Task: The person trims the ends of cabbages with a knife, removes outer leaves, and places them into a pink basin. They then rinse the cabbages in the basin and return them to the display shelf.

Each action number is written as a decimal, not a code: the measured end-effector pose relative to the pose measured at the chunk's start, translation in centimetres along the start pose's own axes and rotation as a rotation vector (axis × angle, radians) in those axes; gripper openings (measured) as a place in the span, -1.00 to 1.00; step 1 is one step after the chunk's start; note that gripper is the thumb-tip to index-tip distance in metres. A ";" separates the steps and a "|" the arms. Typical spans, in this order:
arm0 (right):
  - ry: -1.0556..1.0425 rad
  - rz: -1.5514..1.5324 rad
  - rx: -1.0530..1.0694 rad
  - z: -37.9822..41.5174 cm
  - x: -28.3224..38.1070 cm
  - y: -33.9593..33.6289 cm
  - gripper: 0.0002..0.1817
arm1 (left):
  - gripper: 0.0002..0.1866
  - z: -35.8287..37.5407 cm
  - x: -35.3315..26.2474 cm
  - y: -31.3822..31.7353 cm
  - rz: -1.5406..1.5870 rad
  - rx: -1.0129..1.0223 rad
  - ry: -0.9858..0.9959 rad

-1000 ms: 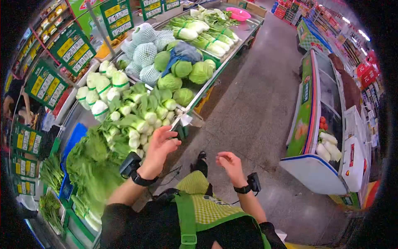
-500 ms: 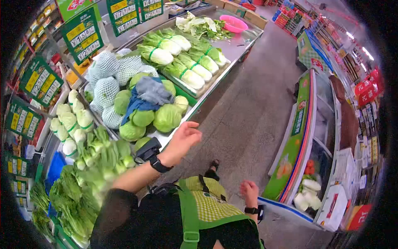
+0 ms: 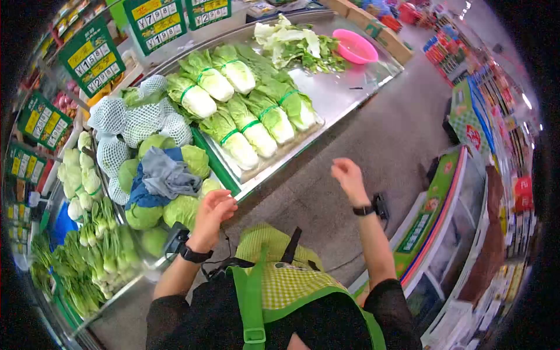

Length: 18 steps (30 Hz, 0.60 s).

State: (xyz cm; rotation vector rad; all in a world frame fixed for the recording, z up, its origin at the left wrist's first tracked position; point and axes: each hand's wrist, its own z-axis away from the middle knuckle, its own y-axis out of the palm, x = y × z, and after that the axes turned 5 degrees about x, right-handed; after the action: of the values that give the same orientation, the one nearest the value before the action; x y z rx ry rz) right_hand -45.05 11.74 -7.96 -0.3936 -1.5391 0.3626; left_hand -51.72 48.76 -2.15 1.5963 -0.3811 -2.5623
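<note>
My left hand (image 3: 213, 216) is by the front edge of the vegetable stand, nearest to the round cabbages (image 3: 178, 211). It holds nothing, and its fingers are apart and loosely bent. Over the aisle floor, away from the stand, hovers my right hand (image 3: 348, 178), with fingers loosely curled and nothing in them. On the cabbages lies a crumpled grey-blue cloth (image 3: 166, 172). Several napa cabbages (image 3: 256, 137), bound with green bands, rest in rows on the metal counter beyond. Both wrists wear black straps with a small device.
A pink basin (image 3: 356, 46) and loose trimmed leaves (image 3: 294, 44) are at the counter's far end. Leafy greens (image 3: 81, 268) and foam-netted produce (image 3: 111, 116) sit to the left, below green price signs (image 3: 90, 61). A green-sided freezer (image 3: 423, 224) borders the aisle (image 3: 402, 122) on the right.
My view has moved forward along the stand, bringing the napa cabbages nearer. My right hand has risen and reached forward from low beside the apron. My left hand remains by the cabbages.
</note>
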 end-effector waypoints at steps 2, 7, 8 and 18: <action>-0.011 -0.035 0.093 -8.0 1.0 2.1 -0.69 | -0.74 -1.1 -0.5 0.7 0.027 -0.060 0.005; -0.133 0.161 0.286 -23.4 1.9 10.8 -0.48 | -0.76 -6.0 -0.8 1.0 0.108 -0.209 0.059; -0.140 0.200 0.301 -25.5 2.4 12.6 -0.43 | -0.74 -7.0 -1.1 1.1 0.129 -0.219 0.062; -0.364 0.555 0.202 -36.9 2.6 24.7 0.09 | -0.78 -13.0 -4.2 3.2 0.222 -0.381 -0.006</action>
State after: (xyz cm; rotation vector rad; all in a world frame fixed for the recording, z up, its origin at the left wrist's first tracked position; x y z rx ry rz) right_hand -7.66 34.13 -16.83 -0.6189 -1.7070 1.0621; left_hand -38.41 44.55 -3.08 1.3295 -0.0571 -2.3013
